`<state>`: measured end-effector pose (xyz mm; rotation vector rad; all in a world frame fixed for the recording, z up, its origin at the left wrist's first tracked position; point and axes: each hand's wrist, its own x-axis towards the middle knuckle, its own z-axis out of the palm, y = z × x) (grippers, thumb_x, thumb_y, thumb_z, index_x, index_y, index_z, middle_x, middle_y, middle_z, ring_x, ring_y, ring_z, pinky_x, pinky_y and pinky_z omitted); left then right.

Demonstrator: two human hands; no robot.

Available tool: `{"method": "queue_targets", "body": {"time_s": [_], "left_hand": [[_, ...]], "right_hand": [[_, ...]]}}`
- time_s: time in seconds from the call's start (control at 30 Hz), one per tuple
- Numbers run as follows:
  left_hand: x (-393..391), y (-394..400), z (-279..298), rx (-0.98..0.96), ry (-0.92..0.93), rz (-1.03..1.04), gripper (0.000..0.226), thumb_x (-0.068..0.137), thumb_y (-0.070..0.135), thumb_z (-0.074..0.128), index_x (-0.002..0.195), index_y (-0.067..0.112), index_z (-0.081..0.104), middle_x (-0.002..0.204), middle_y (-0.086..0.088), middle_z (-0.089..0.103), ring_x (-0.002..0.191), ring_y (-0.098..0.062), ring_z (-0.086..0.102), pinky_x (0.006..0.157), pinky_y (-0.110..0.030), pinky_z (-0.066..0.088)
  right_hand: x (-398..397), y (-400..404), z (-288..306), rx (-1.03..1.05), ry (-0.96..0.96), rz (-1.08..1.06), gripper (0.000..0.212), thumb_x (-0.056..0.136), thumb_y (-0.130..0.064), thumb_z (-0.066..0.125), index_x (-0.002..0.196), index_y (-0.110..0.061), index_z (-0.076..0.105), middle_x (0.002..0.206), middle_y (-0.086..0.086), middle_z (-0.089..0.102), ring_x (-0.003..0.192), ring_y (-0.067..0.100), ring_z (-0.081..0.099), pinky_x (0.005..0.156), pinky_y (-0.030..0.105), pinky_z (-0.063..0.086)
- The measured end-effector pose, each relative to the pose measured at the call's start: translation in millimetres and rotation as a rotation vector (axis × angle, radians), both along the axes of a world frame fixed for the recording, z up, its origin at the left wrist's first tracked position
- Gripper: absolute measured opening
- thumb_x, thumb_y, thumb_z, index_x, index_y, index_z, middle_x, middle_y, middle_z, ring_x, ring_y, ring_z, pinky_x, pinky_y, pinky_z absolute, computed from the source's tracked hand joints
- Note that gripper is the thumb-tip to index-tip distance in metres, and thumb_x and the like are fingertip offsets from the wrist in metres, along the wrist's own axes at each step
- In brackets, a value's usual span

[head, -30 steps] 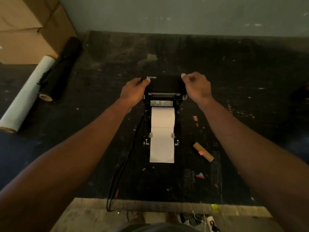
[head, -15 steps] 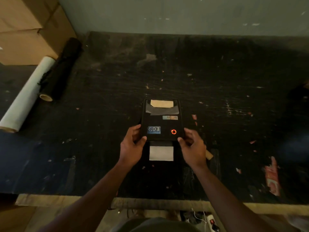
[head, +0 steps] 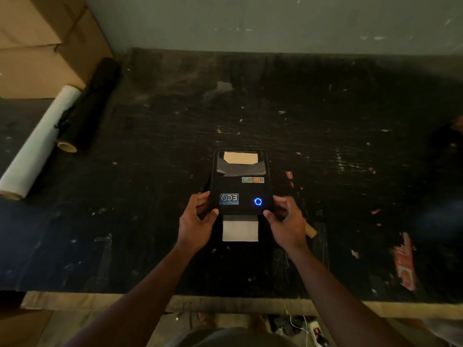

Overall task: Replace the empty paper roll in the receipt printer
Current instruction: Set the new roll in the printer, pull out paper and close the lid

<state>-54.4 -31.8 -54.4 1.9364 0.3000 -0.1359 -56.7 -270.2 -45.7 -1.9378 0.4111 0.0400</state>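
Note:
The black receipt printer (head: 240, 179) lies on the dark table with its lid down. A ring light (head: 257, 201) on the lid glows blue. White paper (head: 240, 230) sticks out of the near end. My left hand (head: 196, 221) grips the printer's near left corner, thumb on top of the lid. My right hand (head: 285, 221) grips the near right corner the same way. A brown cardboard core (head: 310, 231), the empty roll, lies on the table just right of my right hand, mostly hidden by it.
A white roll (head: 37, 144) and a black roll (head: 87, 106) lie at the far left beside cardboard boxes (head: 42, 46). An orange wrapper (head: 404, 264) lies at the near right. The table's front edge (head: 225, 303) runs close to me, a wall stands behind.
One second ago the lid stood open with both hands on its far edge. The lid came down, my hands moved to its near corners, and the ring light turned from red to blue.

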Motion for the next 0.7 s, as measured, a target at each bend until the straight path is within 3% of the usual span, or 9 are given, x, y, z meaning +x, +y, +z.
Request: {"method": "queue_targets", "body": {"time_s": [0.2, 0.27, 0.37, 0.5, 0.63, 0.7], "left_hand": [[0.2, 0.7, -1.7, -0.012, 0.003, 0.002, 0.057, 0.093, 0.010, 0.073, 0.141, 0.030, 0.051, 0.138, 0.012, 0.059, 0.126, -0.003, 0.057, 0.083, -0.007, 0.046], [-0.3, 0.1, -2.0, -0.010, 0.008, 0.004, 0.057, 0.093, 0.010, 0.073, 0.140, 0.033, 0.050, 0.136, 0.014, 0.059, 0.121, 0.000, 0.058, 0.080, -0.005, 0.046], [-0.4, 0.5, -2.6, -0.002, 0.001, 0.003, 0.057, 0.093, 0.009, 0.073, 0.139, 0.033, 0.051, 0.132, 0.018, 0.059, 0.109, 0.010, 0.058, 0.075, 0.001, 0.047], [0.3, 1.2, -3.8, -0.009, 0.002, -0.008, 0.057, 0.093, 0.010, 0.073, 0.140, 0.033, 0.050, 0.132, 0.018, 0.058, 0.116, 0.004, 0.059, 0.080, -0.005, 0.048], [0.0, 1.4, -5.8, -0.003, 0.001, -0.001, 0.058, 0.092, 0.012, 0.074, 0.140, 0.034, 0.050, 0.134, 0.018, 0.058, 0.117, 0.004, 0.057, 0.082, -0.007, 0.045], [0.1, 1.3, -6.2, -0.002, 0.004, 0.001, 0.058, 0.092, 0.012, 0.074, 0.140, 0.036, 0.050, 0.133, 0.018, 0.058, 0.113, 0.008, 0.057, 0.083, -0.007, 0.044]], "right_hand": [[0.7, -1.3, -2.0, 0.011, -0.001, 0.001, 0.048, 0.088, -0.005, 0.078, 0.131, -0.018, 0.060, 0.127, -0.001, 0.069, 0.117, 0.013, 0.066, 0.097, 0.028, 0.054], [0.7, -0.7, -3.2, 0.020, 0.006, -0.005, 0.048, 0.088, -0.004, 0.077, 0.131, -0.018, 0.060, 0.128, 0.001, 0.069, 0.118, 0.015, 0.066, 0.103, 0.037, 0.055], [-0.1, 0.2, -4.5, 0.001, -0.004, -0.007, 0.048, 0.088, -0.006, 0.078, 0.130, -0.019, 0.060, 0.128, 0.001, 0.068, 0.119, 0.016, 0.066, 0.104, 0.040, 0.055], [0.1, 0.2, -3.9, -0.009, 0.009, -0.009, 0.048, 0.089, -0.007, 0.078, 0.131, -0.020, 0.060, 0.130, 0.000, 0.067, 0.118, 0.015, 0.065, 0.103, 0.039, 0.055], [0.9, -0.1, -3.1, -0.016, 0.002, -0.001, 0.047, 0.088, -0.006, 0.078, 0.130, -0.019, 0.060, 0.126, -0.004, 0.066, 0.109, 0.004, 0.061, 0.093, 0.021, 0.051], [1.0, -0.1, -2.8, -0.019, 0.004, 0.000, 0.047, 0.089, -0.006, 0.077, 0.130, -0.019, 0.060, 0.126, -0.005, 0.066, 0.112, 0.005, 0.060, 0.093, 0.019, 0.048]]}}
